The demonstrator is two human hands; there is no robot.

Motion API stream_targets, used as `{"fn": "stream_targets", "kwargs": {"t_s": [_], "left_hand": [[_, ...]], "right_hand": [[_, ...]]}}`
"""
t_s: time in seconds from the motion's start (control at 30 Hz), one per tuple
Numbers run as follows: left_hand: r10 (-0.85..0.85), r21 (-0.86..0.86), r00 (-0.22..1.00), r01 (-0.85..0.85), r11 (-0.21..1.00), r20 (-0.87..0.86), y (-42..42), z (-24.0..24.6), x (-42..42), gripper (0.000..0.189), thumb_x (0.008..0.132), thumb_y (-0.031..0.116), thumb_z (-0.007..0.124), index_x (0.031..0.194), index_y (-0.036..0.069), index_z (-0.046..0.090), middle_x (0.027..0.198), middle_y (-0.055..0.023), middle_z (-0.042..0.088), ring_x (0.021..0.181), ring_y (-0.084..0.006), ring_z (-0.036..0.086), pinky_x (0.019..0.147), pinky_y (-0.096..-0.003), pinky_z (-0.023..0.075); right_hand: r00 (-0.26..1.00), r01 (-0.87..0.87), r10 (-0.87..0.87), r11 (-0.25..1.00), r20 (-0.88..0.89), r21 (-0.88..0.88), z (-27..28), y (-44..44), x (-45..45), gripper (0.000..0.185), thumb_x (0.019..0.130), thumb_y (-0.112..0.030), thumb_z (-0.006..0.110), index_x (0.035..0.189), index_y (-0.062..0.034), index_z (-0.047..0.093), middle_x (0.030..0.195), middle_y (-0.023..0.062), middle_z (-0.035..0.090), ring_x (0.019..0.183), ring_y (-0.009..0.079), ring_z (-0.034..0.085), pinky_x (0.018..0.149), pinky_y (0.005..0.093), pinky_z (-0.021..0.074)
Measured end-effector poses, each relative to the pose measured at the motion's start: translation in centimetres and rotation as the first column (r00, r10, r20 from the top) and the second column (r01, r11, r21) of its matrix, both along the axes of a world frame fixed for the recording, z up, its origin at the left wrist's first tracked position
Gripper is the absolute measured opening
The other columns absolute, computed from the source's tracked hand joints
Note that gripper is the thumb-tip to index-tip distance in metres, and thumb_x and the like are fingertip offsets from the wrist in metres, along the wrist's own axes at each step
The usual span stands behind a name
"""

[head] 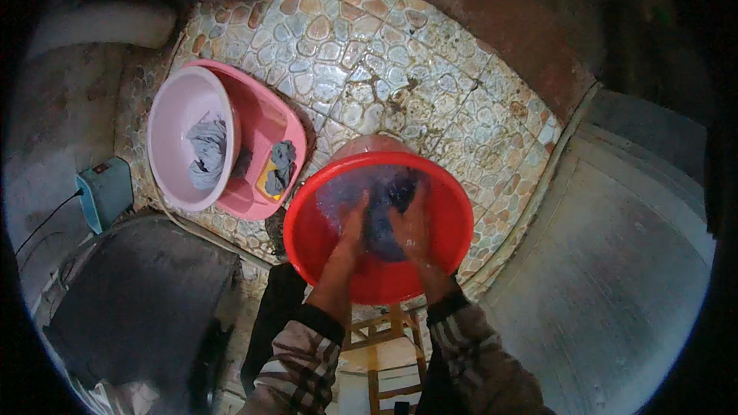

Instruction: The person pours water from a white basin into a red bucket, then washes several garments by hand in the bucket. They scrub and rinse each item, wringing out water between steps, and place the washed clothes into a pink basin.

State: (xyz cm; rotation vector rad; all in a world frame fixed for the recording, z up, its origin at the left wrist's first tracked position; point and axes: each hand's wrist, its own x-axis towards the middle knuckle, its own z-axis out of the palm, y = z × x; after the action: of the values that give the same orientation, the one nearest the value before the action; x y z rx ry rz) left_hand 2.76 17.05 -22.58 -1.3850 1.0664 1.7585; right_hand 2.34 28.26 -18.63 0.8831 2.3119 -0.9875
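Note:
A red plastic basin (377, 288) is in front of me, between my knees. Inside it lies a wet, dark blue cloth (383, 245) in cloudy, sudsy water (328, 198). My left hand (353, 224) reaches in at the cloth's left side, fingers pointing away from me. On the other side my right hand (410, 233) is against the cloth, its thumb apart from its fingers. A darker bunch of the fabric (400, 190) rises near my right fingertips. Blur and water hide whether either hand grips the cloth.
Left of the basin, a pale pink bowl (173, 144) holding grey cloth (209, 152) tilts on a pink tub (291, 126). Another grey cloth (282, 161) lies over something yellow in the tub. A wooden stool (383, 340) stands below, on wet stone-patterned tiles (323, 57).

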Motion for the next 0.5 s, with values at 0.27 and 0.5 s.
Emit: {"fn": "stream_targets", "kwargs": {"t_s": [0.27,0.5], "left_hand": [[0.249,0.593,0.967,-0.231,0.771,0.052,-1.2,8.0,-1.8,0.052,0.088,0.043,0.051,0.124,0.006,0.052,0.118,-0.0109,0.057,0.101,-0.0259,0.057,0.092,-0.0383,0.0455],[0.364,0.127,0.930,-0.354,0.926,-0.060,-2.5,6.6,1.5,0.037,0.086,0.026,0.052,0.113,0.001,0.057,0.110,-0.0088,0.060,0.093,-0.0226,0.060,0.087,-0.0330,0.0476]], "right_hand": [[0.934,-0.245,0.121,0.902,-0.336,-0.356,15.4,-1.5,6.5,0.058,0.076,-0.022,0.072,0.128,-0.0097,0.050,0.105,0.0230,0.061,0.094,0.0393,0.061,0.081,0.0434,0.0496],[0.919,-0.153,0.003,0.924,-0.394,-0.351,10.1,-3.0,2.3,0.041,0.079,-0.041,0.069,0.105,-0.0100,0.062,0.083,0.0172,0.066,0.075,0.0383,0.064,0.068,0.0448,0.0521]]}}
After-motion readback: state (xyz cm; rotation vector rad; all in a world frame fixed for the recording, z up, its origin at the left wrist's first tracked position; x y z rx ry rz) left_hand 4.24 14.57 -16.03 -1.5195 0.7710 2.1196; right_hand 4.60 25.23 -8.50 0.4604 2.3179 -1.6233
